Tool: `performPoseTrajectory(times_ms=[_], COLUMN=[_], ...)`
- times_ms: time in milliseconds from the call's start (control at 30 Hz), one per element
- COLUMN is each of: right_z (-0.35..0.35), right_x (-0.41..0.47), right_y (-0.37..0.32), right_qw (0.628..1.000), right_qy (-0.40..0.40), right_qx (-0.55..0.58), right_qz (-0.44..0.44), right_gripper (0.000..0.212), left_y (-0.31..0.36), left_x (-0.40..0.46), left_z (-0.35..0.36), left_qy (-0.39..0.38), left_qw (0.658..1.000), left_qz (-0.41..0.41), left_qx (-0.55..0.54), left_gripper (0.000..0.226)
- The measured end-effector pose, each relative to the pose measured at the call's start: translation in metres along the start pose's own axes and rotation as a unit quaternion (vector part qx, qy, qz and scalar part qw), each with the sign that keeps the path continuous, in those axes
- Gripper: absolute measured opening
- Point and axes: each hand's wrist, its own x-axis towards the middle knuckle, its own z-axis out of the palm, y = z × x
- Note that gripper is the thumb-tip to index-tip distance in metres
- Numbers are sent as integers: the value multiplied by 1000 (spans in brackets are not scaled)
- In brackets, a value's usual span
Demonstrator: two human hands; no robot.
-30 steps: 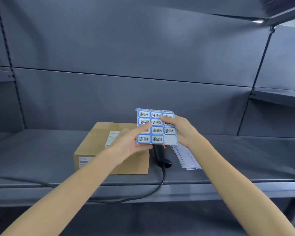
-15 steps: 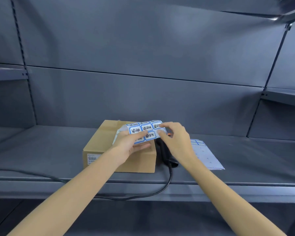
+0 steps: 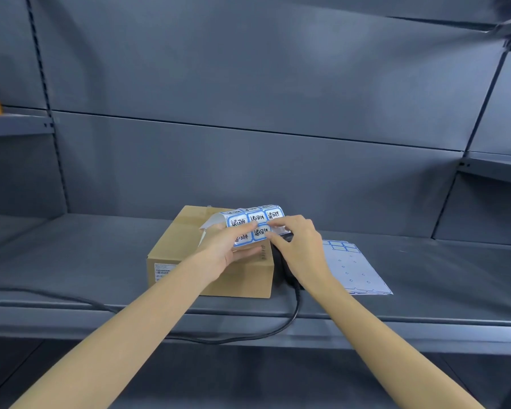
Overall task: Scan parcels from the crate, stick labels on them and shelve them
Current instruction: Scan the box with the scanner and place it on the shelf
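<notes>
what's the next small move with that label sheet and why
Probably peel one label free with the right hand: its fingertips pinch a sticker's edge on the label sheet, which the left hand holds bent over the box, the likely place to stick it.

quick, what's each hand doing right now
Left hand: holding the label sheet.
Right hand: pinching a label at the sheet's edge.
</notes>
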Motion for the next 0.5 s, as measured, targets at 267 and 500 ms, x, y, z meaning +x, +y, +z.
performPoseTrajectory(times_ms=[267,500], right_z=[-2,-4], right_x=[0,-5], right_y=[-3,-3], right_qw=[996,988], right_qy=[-12,-34], right_qx=[79,142], right_qz=[31,46], right_gripper=[1,1], left_y=[2,5], left_x=[1,2], left_z=[-5,-15], left_qy=[10,20], left_qw=[1000,998], left_qz=[14,42], left_qx=[0,34], left_gripper=[28,42])
